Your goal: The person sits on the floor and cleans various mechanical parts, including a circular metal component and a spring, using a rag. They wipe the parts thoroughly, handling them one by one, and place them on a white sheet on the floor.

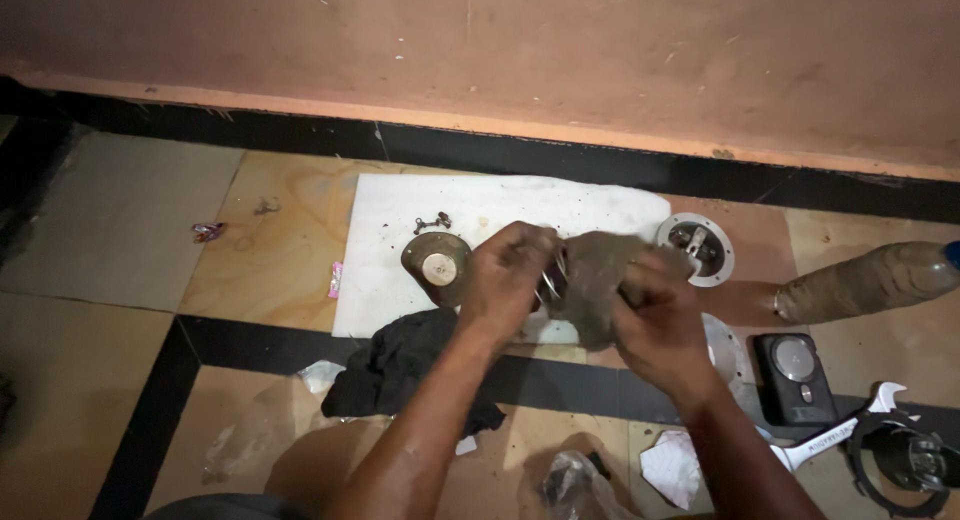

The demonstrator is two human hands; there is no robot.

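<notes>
Rag [598, 280] in the right grip [655, 315]: dirty grey-brown. Part under the left grip [510, 275]: shiny silver metal. Sheet [400, 280] beneath both: white, speckled with dark grime. Disc [437, 265] left of the left grip: tarnished brass-brown, pale centre. Cloth [400, 365] below the left grip: black. Round plate [697, 248] beyond the right grip: silver-white. Box [795, 378] to its right: black with a silver circle. Spanner [835, 435]: white-silver. Floor [120, 220]: tan and grey tiles, black bands. Wall [500, 50]: salmon pink, black skirting.
</notes>
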